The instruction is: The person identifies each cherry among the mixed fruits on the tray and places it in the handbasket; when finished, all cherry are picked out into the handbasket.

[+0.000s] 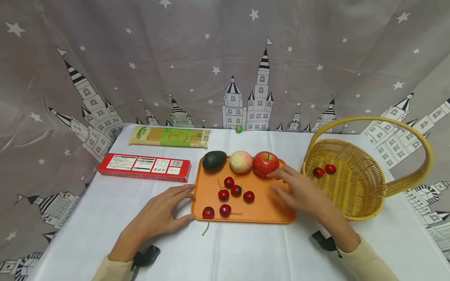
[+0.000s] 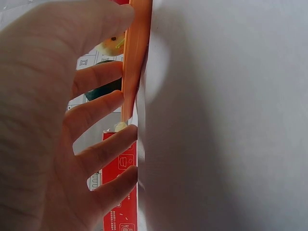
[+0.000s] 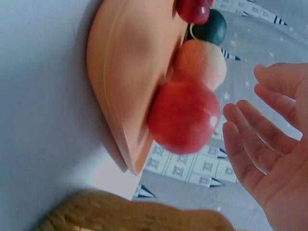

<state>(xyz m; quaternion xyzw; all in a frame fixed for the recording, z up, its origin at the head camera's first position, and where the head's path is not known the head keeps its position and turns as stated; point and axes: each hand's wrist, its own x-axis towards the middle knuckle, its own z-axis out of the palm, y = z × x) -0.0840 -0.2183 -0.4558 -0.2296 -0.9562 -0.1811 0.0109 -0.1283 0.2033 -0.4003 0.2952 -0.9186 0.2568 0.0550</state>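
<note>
My left hand (image 1: pixel 159 214) is at the left edge of an orange tray (image 1: pixel 270 212), its fingers spread and slightly bent, fingertips at the rim. My right hand (image 1: pixel 304 193) hovers over the tray's right side, holding nothing, with loosely bent fingers near a red apple (image 1: pixel 261 166). In the right wrist view, a gap shows between those fingers and the apple (image 3: pixel 183 115). Beside the apple on the tray lie a pale peach (image 1: pixel 240 161) and a dark green avocado (image 1: pixel 213 160). Several dark red cherries (image 1: pixel 236 190) lie in front of them, one with its stem hanging over the near rim.
A yellow wicker basket (image 1: pixel 381 199) with a tall handle stands right of the tray, with two cherries (image 1: pixel 318 172) inside. To the left lie a red box (image 1: pixel 144 167) and a pack of noodles (image 1: pixel 168 136). A small green item (image 1: pixel 239 128) sits at the back edge.
</note>
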